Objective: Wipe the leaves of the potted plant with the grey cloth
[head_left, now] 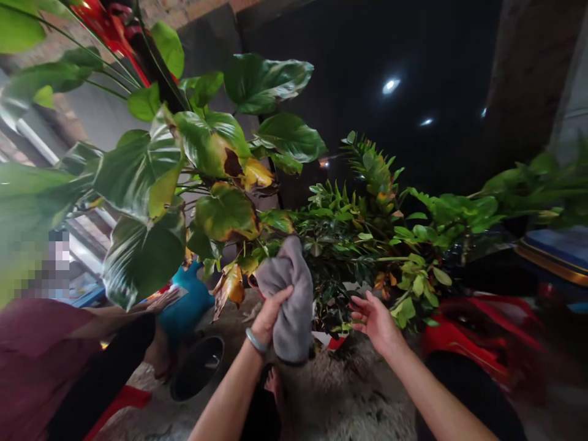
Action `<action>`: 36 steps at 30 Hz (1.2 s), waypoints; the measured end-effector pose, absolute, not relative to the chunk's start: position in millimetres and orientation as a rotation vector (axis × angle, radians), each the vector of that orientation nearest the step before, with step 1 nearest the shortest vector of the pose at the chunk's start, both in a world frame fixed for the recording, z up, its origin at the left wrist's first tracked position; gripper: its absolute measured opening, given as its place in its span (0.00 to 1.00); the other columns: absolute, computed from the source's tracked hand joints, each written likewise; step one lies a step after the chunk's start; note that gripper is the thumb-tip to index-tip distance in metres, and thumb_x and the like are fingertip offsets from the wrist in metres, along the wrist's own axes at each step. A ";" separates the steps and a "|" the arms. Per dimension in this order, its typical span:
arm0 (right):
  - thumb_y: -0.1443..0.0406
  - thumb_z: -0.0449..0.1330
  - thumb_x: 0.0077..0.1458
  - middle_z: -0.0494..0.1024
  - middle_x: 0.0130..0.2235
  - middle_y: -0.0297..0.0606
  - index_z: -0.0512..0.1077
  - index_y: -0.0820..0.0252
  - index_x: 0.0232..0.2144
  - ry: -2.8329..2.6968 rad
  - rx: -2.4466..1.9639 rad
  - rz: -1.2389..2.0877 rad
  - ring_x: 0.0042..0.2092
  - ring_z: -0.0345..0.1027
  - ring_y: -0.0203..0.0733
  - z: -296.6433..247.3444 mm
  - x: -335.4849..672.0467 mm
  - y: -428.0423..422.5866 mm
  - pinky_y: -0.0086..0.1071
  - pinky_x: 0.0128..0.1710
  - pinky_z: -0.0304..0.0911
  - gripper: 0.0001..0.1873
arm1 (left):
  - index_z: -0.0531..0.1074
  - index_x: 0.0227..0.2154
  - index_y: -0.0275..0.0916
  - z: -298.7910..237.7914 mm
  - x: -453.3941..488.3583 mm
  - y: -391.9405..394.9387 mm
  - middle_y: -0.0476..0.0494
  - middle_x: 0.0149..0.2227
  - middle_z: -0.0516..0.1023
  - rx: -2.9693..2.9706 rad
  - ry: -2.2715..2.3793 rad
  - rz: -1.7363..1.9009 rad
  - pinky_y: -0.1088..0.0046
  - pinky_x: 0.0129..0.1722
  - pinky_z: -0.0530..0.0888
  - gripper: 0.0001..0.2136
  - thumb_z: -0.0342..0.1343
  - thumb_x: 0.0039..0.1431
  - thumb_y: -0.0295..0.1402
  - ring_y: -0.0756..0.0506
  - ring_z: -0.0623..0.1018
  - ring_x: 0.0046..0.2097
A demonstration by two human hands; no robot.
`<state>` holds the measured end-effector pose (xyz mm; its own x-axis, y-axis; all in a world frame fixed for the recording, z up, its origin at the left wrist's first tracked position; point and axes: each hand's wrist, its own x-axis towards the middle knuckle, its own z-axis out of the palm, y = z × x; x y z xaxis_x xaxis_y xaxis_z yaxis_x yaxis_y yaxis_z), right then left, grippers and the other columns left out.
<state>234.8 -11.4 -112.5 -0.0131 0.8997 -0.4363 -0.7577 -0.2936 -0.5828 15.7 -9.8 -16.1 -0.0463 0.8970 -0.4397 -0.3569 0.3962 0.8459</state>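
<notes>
My left hand [271, 315] is closed round a grey cloth [289, 294], which hangs down over the fist; a grey bracelet sits on that wrist. My right hand [374, 318] is open, fingers spread, reaching into the small-leaved green plant [367, 239] near its lower stems. A big-leaved plant [184, 177] with yellow and brown patches on several leaves stands just left of the cloth.
Another person in a dark red top [37, 361] sits at the left, one hand [163, 300] beside a teal object [188, 306]. A dark round bowl [197, 364] lies on the ground. A red object [478, 343] is at the right. The ground is rough concrete.
</notes>
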 end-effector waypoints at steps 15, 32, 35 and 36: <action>0.59 0.56 0.61 0.80 0.28 0.42 0.78 0.65 0.33 -0.217 -0.836 1.670 0.25 0.72 0.40 -90.3 230.7 -20.4 0.29 0.19 0.66 0.16 | 0.78 0.43 0.34 16.8 56.4 10.0 0.38 0.44 0.84 0.908 1.128 1.409 0.59 0.60 0.70 0.22 0.71 0.40 0.29 0.37 0.77 0.56; 0.49 0.47 0.62 0.80 0.29 0.42 0.78 0.59 0.34 -0.154 -0.952 1.661 0.30 0.74 0.45 -110.1 238.3 -13.9 0.35 0.28 0.66 0.26 | 0.80 0.37 0.34 18.6 88.7 16.4 0.35 0.42 0.84 0.995 1.023 1.189 0.55 0.59 0.70 0.21 0.72 0.33 0.30 0.32 0.77 0.55; 0.47 0.50 0.58 0.81 0.27 0.44 0.78 0.58 0.35 -0.187 -0.929 1.716 0.32 0.76 0.50 -117.1 236.1 -14.0 0.40 0.32 0.68 0.26 | 0.80 0.35 0.36 -23.3 82.7 -6.0 0.38 0.39 0.85 1.034 1.121 0.927 0.50 0.59 0.69 0.22 0.71 0.28 0.24 0.30 0.78 0.53; 0.46 0.51 0.57 0.81 0.27 0.44 0.78 0.57 0.36 -0.203 -0.915 1.735 0.32 0.76 0.52 -119.3 235.2 -14.1 0.42 0.34 0.69 0.26 | 0.81 0.35 0.37 -31.5 76.7 -15.7 0.38 0.39 0.85 1.030 1.093 0.844 0.49 0.59 0.68 0.23 0.72 0.27 0.23 0.29 0.78 0.53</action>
